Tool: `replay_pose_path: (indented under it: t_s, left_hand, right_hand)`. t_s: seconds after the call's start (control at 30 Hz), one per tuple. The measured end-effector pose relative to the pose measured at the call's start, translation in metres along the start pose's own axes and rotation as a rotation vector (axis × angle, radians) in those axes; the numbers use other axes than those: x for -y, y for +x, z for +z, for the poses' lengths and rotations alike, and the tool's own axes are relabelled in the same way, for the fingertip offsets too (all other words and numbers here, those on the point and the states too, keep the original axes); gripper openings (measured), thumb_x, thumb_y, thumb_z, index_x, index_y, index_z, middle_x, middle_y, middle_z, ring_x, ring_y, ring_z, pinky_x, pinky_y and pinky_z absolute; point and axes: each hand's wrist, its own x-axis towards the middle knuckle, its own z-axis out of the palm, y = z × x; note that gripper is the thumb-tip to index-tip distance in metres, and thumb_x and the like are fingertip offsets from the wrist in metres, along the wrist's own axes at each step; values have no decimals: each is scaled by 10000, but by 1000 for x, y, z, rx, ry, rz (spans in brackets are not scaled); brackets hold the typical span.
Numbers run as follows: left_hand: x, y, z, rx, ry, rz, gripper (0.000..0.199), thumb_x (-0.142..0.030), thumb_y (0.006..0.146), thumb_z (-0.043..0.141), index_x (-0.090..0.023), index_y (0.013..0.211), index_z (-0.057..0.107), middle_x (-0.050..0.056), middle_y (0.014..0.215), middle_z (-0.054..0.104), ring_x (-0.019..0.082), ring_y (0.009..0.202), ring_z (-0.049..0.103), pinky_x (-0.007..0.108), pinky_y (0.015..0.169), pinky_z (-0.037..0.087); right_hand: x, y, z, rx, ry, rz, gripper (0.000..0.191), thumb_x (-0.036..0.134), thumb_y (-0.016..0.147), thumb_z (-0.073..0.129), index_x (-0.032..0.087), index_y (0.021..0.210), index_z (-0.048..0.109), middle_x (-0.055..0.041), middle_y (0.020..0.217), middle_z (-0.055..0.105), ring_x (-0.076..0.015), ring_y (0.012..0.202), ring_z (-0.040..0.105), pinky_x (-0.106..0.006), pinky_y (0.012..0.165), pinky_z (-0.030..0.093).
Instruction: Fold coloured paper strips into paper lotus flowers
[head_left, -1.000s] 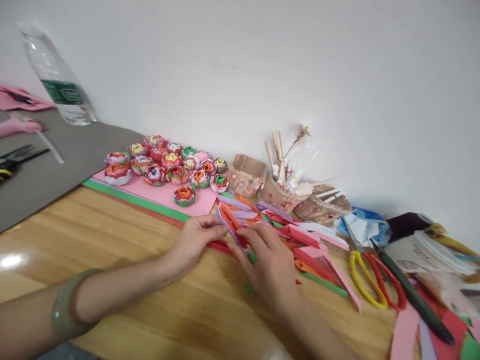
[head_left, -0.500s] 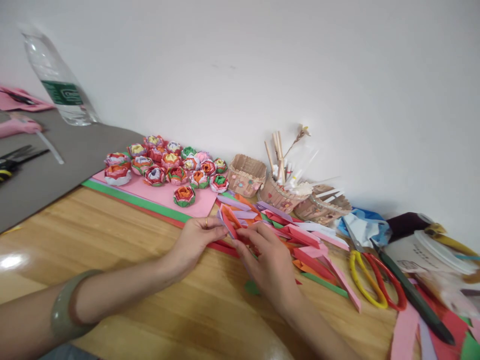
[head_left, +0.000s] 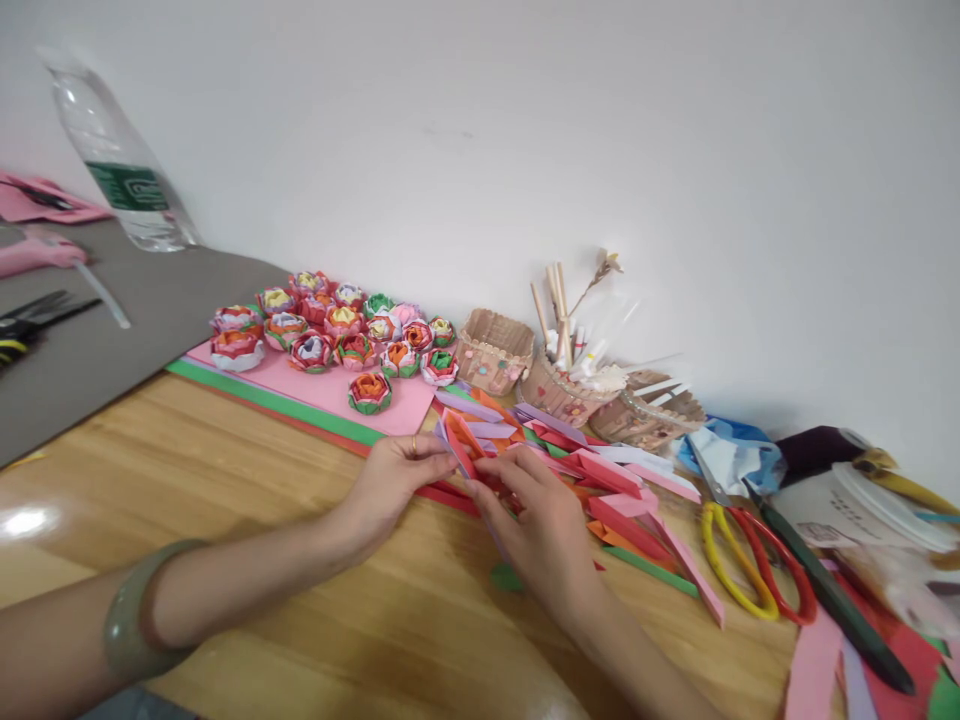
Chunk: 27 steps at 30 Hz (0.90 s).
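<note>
- Two bare hands meet over a pale wooden table [head_left: 247, 480], near the middle of the scene.
- The left hand [head_left: 386, 495], wearing a ring [head_left: 413, 446], comes in from the left; its thumb and fingers pinch the left edge of a small bundle of folded paper [head_left: 460, 445] in red, orange and purple.
- The right hand [head_left: 546, 530] grips the same bundle from the right, thumb and fingertips drawn close together on its near end.
- The bundle is between the hands, tilted, in front of a loose pile of folded paper strips [head_left: 626, 500] spreading to the right.
- Beyond the left hand, many-coloured paper flowers [head_left: 311, 350] sit in a cluster on a pink sheet [head_left: 405, 408].
- Three brown decorated baskets [head_left: 495, 368] stand along the white wall [head_left: 480, 130]; the middle one holds sticks.
- On the right lie scissors [head_left: 714, 575] with one yellow and one red handle.
- At far left, a clear bottle [head_left: 129, 188] stands upright on a grey mat [head_left: 187, 295].
</note>
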Motion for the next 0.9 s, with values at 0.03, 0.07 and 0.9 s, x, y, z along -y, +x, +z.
replay_pose_path:
  t_s: [0.03, 0.07, 0.9]
  left_hand:
    - [0, 0, 0, -2, 4, 2, 84, -206, 598, 725, -138, 647, 720, 18, 625, 690, 138, 638, 588, 251, 691, 443]
    - [1, 0, -1, -3, 7, 6, 88, -211, 601, 725, -136, 646, 718, 16, 618, 684, 137, 634, 585, 253, 691, 442]
    - [0, 0, 3, 10, 54, -63, 55, -186, 563, 741, -146, 593, 719, 15, 618, 703, 129, 604, 586, 238, 655, 442]
  right_hand:
    - [0, 0, 0, -5, 6, -1, 145, 249, 840, 547, 183, 903, 659, -42, 799, 613, -156, 678, 577, -242, 574, 440]
    - [0, 0, -1, -13, 18, -4, 149, 256, 844, 541, 184, 897, 660, -41, 794, 614, -154, 677, 577, -242, 574, 440]
    - [-12, 0, 6, -228, -284, -216, 196, 138, 841, 449, 137, 846, 644, -75, 745, 709, -175, 648, 655, -256, 597, 486]
